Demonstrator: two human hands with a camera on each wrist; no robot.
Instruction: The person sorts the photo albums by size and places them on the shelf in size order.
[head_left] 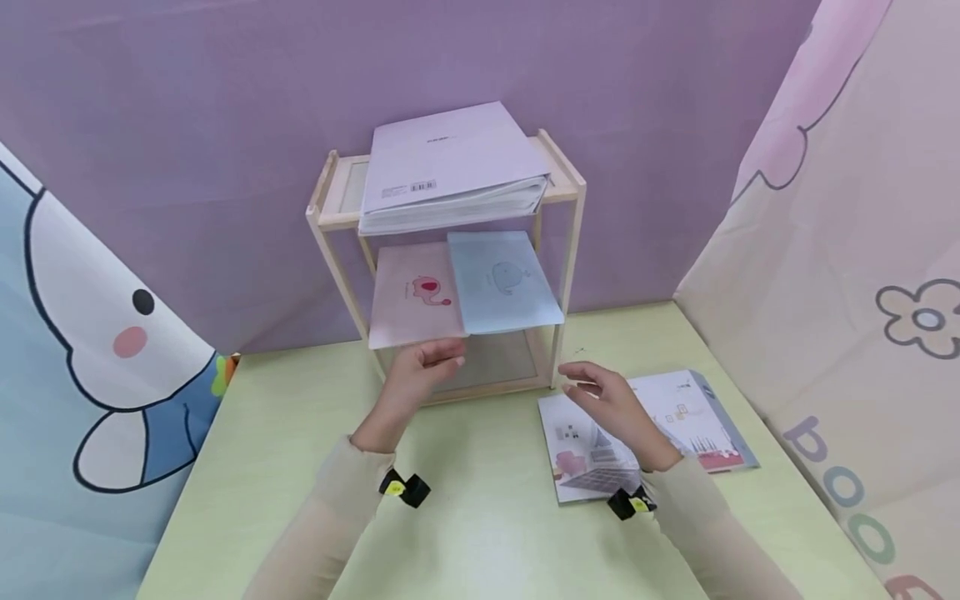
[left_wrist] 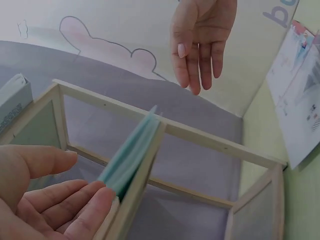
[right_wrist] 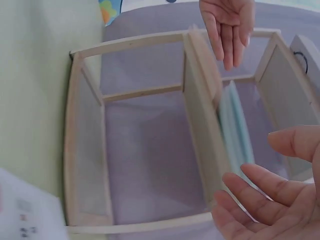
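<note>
A pink notebook (head_left: 412,312) with an elephant drawing and a light blue notebook (head_left: 502,283) with a whale drawing lie side by side on the middle shelf of a small wooden rack (head_left: 572,258). My left hand (head_left: 420,379) is at the pink notebook's front edge, fingers loosely bent and holding nothing; whether it touches the edge I cannot tell. Beyond the rack's front right post, my right hand (head_left: 617,408) hovers with relaxed fingers. In the right wrist view, that hand (right_wrist: 275,200) is near the blue notebook's edge (right_wrist: 235,130), its grip empty.
A thick stack of white-covered books (head_left: 450,167) lies on the rack's top. Beneath my right hand, a booklet with a building picture (head_left: 592,471) and another printed booklet (head_left: 693,417) rest on the green table (head_left: 480,517). Purple cloth (head_left: 187,167) hangs behind.
</note>
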